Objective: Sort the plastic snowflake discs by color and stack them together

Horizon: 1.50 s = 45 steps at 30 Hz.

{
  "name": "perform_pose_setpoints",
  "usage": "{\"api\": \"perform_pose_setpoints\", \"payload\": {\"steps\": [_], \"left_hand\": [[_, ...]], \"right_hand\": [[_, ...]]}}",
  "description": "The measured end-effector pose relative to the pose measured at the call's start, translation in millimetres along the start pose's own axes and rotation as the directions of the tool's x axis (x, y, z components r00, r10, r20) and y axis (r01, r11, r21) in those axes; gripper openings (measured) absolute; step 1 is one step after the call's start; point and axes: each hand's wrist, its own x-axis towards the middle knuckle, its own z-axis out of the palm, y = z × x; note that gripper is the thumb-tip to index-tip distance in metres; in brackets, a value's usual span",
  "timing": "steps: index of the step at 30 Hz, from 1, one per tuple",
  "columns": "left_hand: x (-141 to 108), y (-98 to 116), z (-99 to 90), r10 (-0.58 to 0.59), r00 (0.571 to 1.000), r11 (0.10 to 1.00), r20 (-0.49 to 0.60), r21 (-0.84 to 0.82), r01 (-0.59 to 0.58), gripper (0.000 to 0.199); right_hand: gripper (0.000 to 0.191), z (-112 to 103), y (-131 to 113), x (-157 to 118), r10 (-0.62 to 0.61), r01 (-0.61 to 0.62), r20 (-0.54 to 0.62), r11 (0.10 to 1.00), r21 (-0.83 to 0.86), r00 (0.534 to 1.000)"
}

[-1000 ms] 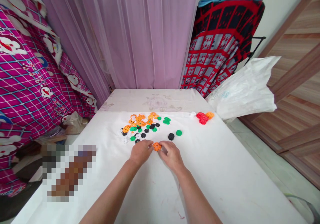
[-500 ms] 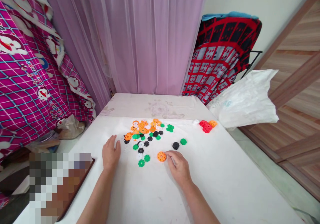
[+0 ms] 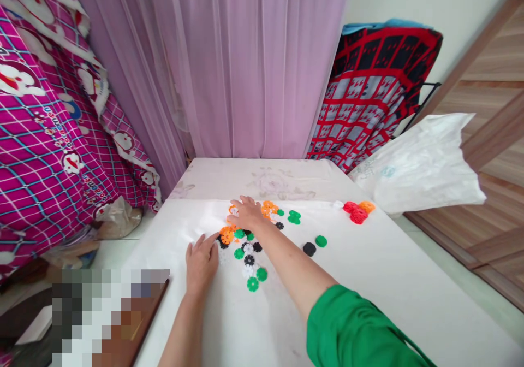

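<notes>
A loose pile of notched plastic discs lies near the middle of the white-covered table. My right hand (image 3: pixel 248 215) reaches over the orange discs (image 3: pixel 269 209) at the far side of the pile, fingers apart, and hides some of them. At the pile's near left, my left hand (image 3: pixel 203 262) rests with fingers extended. Its index fingertip is at an orange disc (image 3: pixel 227 236) and a black disc (image 3: pixel 223 242). Closer to me lie a black disc (image 3: pixel 249 260), a white disc (image 3: pixel 248 271) and two green discs, one of them nearest me (image 3: pixel 252 284).
Right of my forearm are a black stack (image 3: pixel 309 249) and a green disc (image 3: pixel 321 241). Farther back lie a green cluster (image 3: pixel 294 217) and red discs (image 3: pixel 356 213). A white plastic bag (image 3: pixel 421 165) stands beside the right edge; a blurred-out brown-edged object (image 3: pixel 151 312) is at left.
My right hand has moved forward and left onto the pile. The orange disc beside it is gone from its spot. My left hand has moved right to the pile's edge. The view has shifted slightly.
</notes>
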Motion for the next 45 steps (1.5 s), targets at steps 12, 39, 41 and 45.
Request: {"api": "perform_pose_setpoints", "payload": {"steps": [12,39,41,45], "left_hand": [[-8,17,15.6,0.225,0.970,0.972,0.086,0.047,-0.230,0.051],[-11,18,-4.6,-0.113,0.994,0.770,0.003,-0.632,0.090,0.053],[-11,18,-4.7,-0.111,0.994,0.773,0.001,-0.628,0.087,0.052],[-10,19,-3.7,-0.108,0.994,0.768,-0.007,-0.636,0.079,0.053]], "right_hand": [[0.057,50,-6,-75,0.043,-0.043,-0.008,0.999,0.006,0.999],[0.028,-9,74,-67,0.216,-0.231,-0.085,0.944,-0.236,0.973],[0.029,-11,73,-66,0.186,-0.194,-0.055,0.948,-0.254,0.981],[0.038,-14,72,-64,0.156,-0.151,0.003,0.957,-0.249,0.988]]}}
